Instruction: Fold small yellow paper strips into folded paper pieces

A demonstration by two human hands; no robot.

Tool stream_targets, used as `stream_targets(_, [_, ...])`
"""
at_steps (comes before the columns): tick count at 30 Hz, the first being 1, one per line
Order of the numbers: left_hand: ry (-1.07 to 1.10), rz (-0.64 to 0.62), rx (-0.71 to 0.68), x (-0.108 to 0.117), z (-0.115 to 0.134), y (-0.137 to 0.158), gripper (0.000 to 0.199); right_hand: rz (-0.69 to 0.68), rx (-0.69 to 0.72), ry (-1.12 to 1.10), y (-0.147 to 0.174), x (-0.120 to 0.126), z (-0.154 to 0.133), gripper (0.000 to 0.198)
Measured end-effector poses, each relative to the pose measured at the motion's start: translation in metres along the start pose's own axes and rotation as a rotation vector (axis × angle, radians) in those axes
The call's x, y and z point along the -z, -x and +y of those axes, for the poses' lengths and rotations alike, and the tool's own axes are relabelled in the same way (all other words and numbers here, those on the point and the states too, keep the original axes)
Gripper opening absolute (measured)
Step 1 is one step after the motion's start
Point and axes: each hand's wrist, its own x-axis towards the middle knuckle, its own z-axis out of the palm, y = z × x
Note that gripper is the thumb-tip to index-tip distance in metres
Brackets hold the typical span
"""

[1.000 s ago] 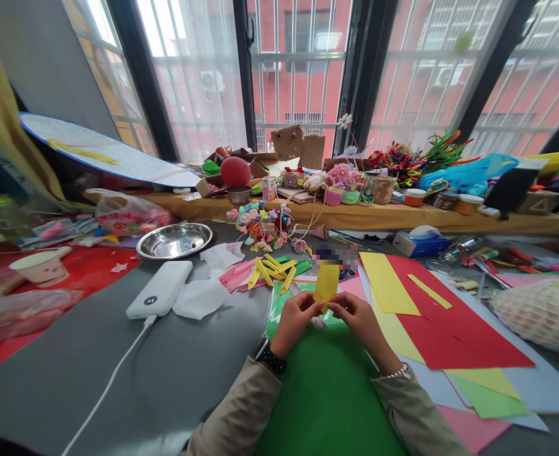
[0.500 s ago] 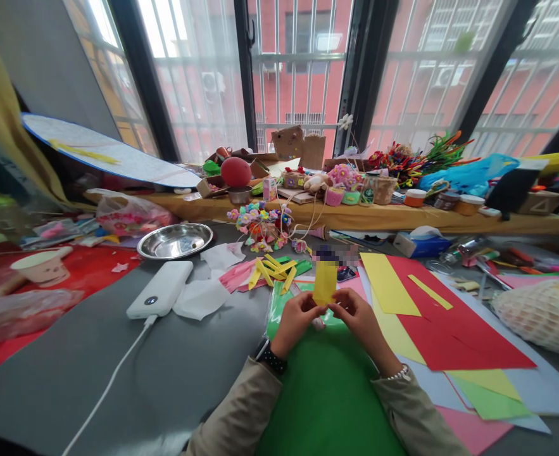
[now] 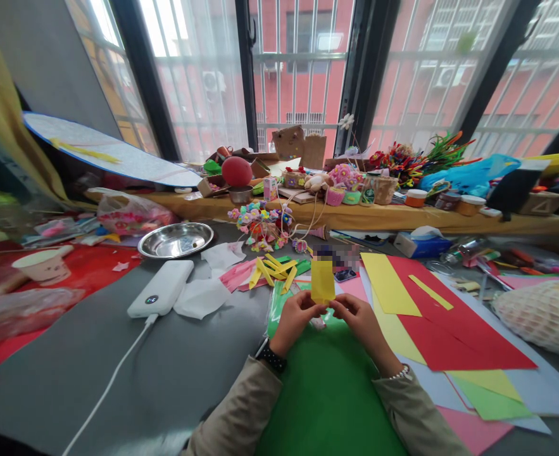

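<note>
A small yellow strip of paper [image 3: 323,280] stands upright between my hands, pinched along its lower edge. My left hand [image 3: 298,315] grips its lower left corner with thumb and fingers. At the lower right corner, my right hand [image 3: 354,316] does the same, close beside the left. Beneath both hands lies a green surface [image 3: 326,386]. Just beyond them, several folded yellow paper strips [image 3: 272,272] are piled with green ones on pink paper [image 3: 238,276]. A blurred patch covers what is behind the paper's top edge.
Red paper [image 3: 469,335] and yellow sheets lie to the right. On the left are a white power bank [image 3: 161,290] with its cable, white scraps [image 3: 202,297] and a metal plate [image 3: 175,240]. Pipe-cleaner flowers [image 3: 263,225] and a tissue box [image 3: 421,243] stand farther back, below a cluttered windowsill.
The yellow paper has shifted slightly to the left and tilted a little. Both hands keep their pinch on it; the rest looks the same.
</note>
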Motion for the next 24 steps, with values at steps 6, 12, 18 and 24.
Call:
stream_targets(6, [0.040,-0.035,-0.002,0.0007,-0.0029,-0.0004,0.030,0.004,-0.003,-0.014,-0.0010,-0.0011,0.0012,0.023])
stream_targets(12, [0.045,-0.048,-0.001,-0.0009,0.0004,0.0002,0.032,0.027,0.013,-0.011,0.0011,-0.0022,-0.0002,0.022])
stream_targets(18, [0.028,-0.056,-0.017,-0.0018,0.0023,0.0010,0.030,0.048,0.029,0.041,0.0010,-0.0027,-0.0012,0.022])
stream_targets(24, [-0.055,-0.038,-0.040,-0.0014,-0.0006,0.0007,0.026,0.029,0.038,0.085,0.0000,-0.0028,0.0014,0.022])
